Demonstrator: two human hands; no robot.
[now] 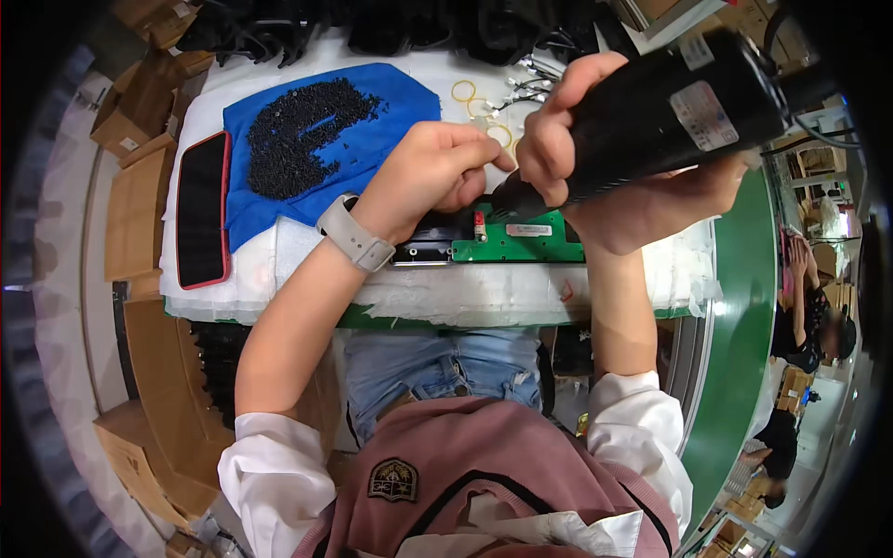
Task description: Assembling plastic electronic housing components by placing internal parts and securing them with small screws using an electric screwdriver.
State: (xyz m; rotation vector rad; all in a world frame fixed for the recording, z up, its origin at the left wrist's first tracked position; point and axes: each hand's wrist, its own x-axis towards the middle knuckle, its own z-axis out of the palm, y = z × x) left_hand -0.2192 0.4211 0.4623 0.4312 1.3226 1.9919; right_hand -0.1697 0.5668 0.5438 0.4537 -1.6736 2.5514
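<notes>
The white-covered bench (428, 290) leaves only a narrow bare strip before its front edge, with more open surface toward the right corner. Left, a blue cloth (409, 98) and a red-edged phone (203, 214) limit room. The right hand (628, 214) wraps a black power screwdriver (642, 130), nose down at the green circuit board (539, 246), which lies between and below both hands. The left hand (423, 177) is curled near the nose; whether it pinches anything, I cannot tell.

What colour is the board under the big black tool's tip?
The board is green; the head view shows it best.
</notes>
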